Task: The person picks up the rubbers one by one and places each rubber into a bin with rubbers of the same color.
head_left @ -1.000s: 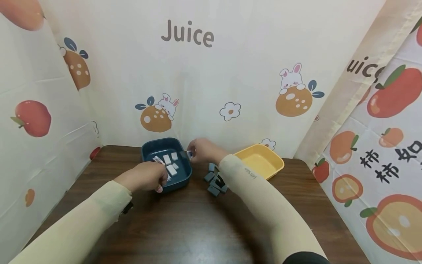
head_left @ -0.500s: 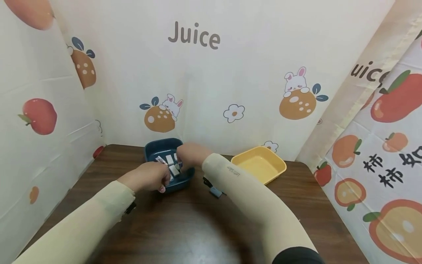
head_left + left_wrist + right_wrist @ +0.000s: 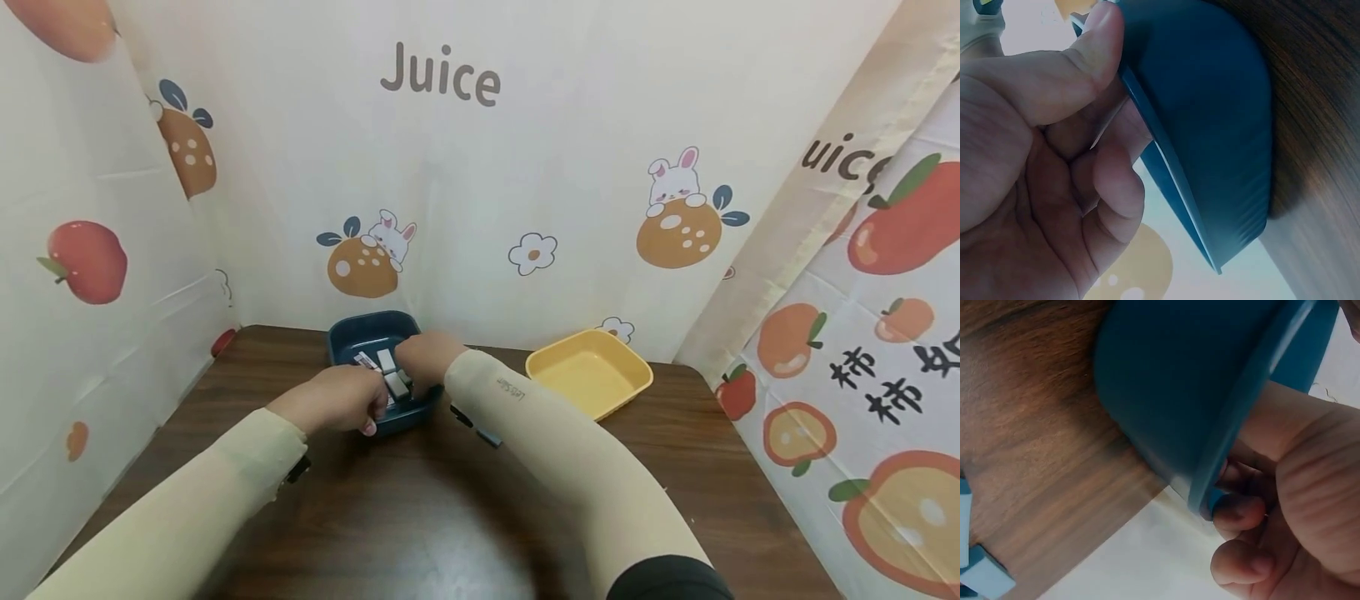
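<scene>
My left hand (image 3: pixel 333 398) grips the near-left rim of a dark blue plastic basin (image 3: pixel 363 323). In the left wrist view its thumb presses outside the basin's wall (image 3: pixel 1210 112), with curled fingers at the inner side. My right hand (image 3: pixel 426 360) reaches over the right rim into the basin. In the right wrist view, that hand (image 3: pixel 1310 487) has its thumb side hidden behind the wall, so whatever its fingertips hold does not show. Several small white blocks (image 3: pixel 396 385) lie inside, one beside a thin printed strip (image 3: pixel 365 360).
A yellow basin (image 3: pixel 588 375) stands to the right at the back of the brown wooden table (image 3: pixel 420 517). Small grey-blue blocks (image 3: pixel 988 575) lie on the table right of the blue basin, mostly hidden by my right sleeve (image 3: pixel 517 400). A printed curtain (image 3: pixel 465 183) hangs behind.
My right hand has moved left from outside the blue basin's right rim, where it held a small block-like thing, to inside the basin. My left hand keeps its grip on the rim.
</scene>
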`<state>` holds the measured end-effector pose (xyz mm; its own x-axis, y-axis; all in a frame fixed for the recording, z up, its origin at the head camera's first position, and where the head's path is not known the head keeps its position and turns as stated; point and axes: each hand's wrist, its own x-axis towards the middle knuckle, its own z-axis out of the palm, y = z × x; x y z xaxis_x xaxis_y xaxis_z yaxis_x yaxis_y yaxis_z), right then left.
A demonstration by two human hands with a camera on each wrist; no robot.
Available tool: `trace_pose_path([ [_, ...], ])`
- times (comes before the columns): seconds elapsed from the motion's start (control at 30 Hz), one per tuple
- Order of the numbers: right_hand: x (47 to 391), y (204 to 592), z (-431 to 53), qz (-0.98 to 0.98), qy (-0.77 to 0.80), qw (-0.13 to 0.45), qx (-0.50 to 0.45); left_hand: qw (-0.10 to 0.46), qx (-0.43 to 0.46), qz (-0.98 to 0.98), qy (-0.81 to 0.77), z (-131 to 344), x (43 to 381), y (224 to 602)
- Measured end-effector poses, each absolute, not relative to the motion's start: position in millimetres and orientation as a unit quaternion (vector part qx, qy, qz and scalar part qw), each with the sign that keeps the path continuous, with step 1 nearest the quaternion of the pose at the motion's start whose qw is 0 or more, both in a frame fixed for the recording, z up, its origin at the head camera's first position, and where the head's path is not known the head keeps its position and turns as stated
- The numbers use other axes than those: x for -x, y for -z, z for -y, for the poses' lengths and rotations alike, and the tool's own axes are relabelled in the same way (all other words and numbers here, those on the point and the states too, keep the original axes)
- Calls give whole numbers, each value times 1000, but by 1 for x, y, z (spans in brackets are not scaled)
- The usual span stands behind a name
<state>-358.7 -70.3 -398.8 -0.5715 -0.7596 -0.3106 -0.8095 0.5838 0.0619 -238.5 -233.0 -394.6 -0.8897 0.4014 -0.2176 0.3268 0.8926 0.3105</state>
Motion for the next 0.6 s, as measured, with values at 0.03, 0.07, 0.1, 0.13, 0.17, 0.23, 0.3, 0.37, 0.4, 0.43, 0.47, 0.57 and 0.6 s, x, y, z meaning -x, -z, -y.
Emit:
trace_pose_path([
  [0.03,359,399,70,-884,-91,131,440,140,-188,-963,-136,233,238,395],
  [0.07,360,398,69,-885,-80,133,438,140,-187,-963,-137,233,238,394],
  [0.1,362,398,67,-888,-65,136,435,140,-187,-963,-136,233,238,394],
  [0.13,363,396,65,-891,-45,141,430,141,-186,-963,-136,233,239,395],
  [0.17,364,395,62,-893,-21,145,425,142,-186,-963,-135,232,239,395],
  [0.23,365,390,52,-897,21,148,416,144,-182,-964,-132,232,240,396],
  [0.3,365,385,39,-899,62,143,409,148,-178,-964,-130,231,241,398],
  [0.37,365,379,23,-901,94,133,403,152,-174,-965,-128,231,242,398],
  [0.4,366,377,14,-905,104,125,394,153,-172,-965,-127,230,242,398],
  [0.43,366,374,3,-909,118,118,381,154,-173,-965,-125,229,242,398],
  [0.47,366,373,-8,-913,134,112,369,154,-173,-965,-123,229,243,398],
  [0.57,369,369,-48,-929,169,94,315,154,-175,-965,-117,229,243,398],
  [0.6,371,369,-63,-935,180,87,292,153,-175,-966,-115,230,243,398],
])
